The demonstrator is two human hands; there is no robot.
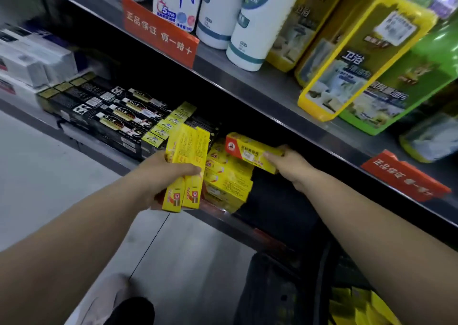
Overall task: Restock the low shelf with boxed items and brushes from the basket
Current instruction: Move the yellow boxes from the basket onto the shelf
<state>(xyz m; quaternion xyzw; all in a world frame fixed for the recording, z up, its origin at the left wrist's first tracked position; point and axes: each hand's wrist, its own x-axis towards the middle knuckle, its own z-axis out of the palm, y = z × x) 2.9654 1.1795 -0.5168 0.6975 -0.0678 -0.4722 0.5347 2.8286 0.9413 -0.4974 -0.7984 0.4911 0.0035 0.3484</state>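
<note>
My left hand (163, 173) grips two long yellow boxes (184, 166) side by side, held upright in front of the low shelf (218, 219). My right hand (288, 164) holds one yellow and red box (250, 149) by its end, hovering just above a stack of the same yellow boxes (228, 180) on the low shelf. To the right of that stack the shelf is a dark gap. The black basket (272, 287) stands on the floor at the lower right, with more yellow boxes (366, 307) in it.
Black boxes (109, 111) and small yellow-ended boxes (171, 123) fill the low shelf to the left, white boxes (32, 59) beyond them. The upper shelf edge (285, 116) overhangs, carrying bottles (252, 27), yellow and green packs (359, 51) and red price tags (161, 33). Grey floor lies below left.
</note>
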